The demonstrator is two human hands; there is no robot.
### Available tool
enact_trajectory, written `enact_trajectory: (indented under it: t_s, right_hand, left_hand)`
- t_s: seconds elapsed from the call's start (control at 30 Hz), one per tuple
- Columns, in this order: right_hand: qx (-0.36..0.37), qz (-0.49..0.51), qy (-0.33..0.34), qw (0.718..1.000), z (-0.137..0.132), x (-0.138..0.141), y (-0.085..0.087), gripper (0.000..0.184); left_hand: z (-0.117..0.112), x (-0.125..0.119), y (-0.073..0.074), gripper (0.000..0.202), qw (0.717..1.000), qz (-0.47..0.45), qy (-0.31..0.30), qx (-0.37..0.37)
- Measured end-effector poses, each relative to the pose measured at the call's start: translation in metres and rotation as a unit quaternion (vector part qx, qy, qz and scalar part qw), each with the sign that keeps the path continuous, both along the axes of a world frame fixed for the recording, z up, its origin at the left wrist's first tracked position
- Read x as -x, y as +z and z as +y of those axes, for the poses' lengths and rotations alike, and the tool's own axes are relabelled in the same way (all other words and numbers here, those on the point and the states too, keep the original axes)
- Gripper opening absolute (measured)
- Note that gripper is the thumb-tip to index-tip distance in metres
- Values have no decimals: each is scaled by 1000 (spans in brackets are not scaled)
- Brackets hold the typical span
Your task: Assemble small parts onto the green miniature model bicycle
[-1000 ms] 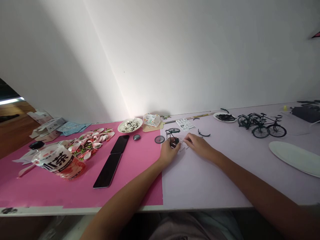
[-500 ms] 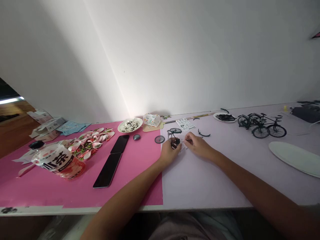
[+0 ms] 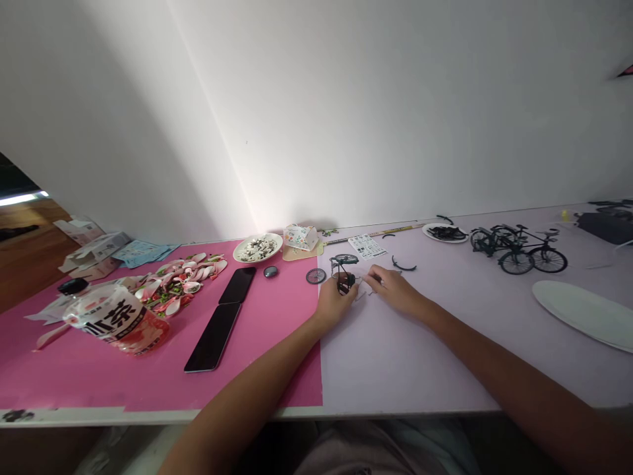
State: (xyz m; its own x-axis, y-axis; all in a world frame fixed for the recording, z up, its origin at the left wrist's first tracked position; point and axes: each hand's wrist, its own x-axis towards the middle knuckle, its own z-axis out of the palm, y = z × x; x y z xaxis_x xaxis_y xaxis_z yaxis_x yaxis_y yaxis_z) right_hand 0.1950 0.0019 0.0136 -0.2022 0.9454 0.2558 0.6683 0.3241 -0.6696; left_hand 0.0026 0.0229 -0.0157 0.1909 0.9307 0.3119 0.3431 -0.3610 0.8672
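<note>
Centrally, a small, dark, part-built model bicycle sits just above the bench, in the left hand, whose grip is closed around its frame; 1 wheel shows at the far end. Close beside it, the right hand has its fingertips pinched on a thin piece directed at the model, too small for me to identify.

Just left of the model, 1 loose wheel lies flat. Beyond the hands is a printed sheet, with a black curved part to its right. Farther right stand several dark model bicycles, crowded together, between a plate of black parts and a pale oval dish.

On the pink left side lie a small round object, 2 flat black panels end to end, a heap of pink pieces and a tilted drink bottle.
</note>
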Motion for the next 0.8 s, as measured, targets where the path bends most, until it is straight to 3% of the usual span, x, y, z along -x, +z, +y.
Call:
enact_trajectory:
  t_s: [0.2,0.47,0.8]
  right_hand:
    - [-26,9,-6,1000,2,0,-1,48]
    - [-2,23,-20,1000,0,1,-2,20]
    - [2,30,-4,1000,-1,2,-1,27]
  left_hand:
    - [-2,0,1,24,1000,24,-14,-10]
    - [-3,0,2,23,999,30,-19,-17]
    - [-3,0,2,23,999,27,-18,-13]
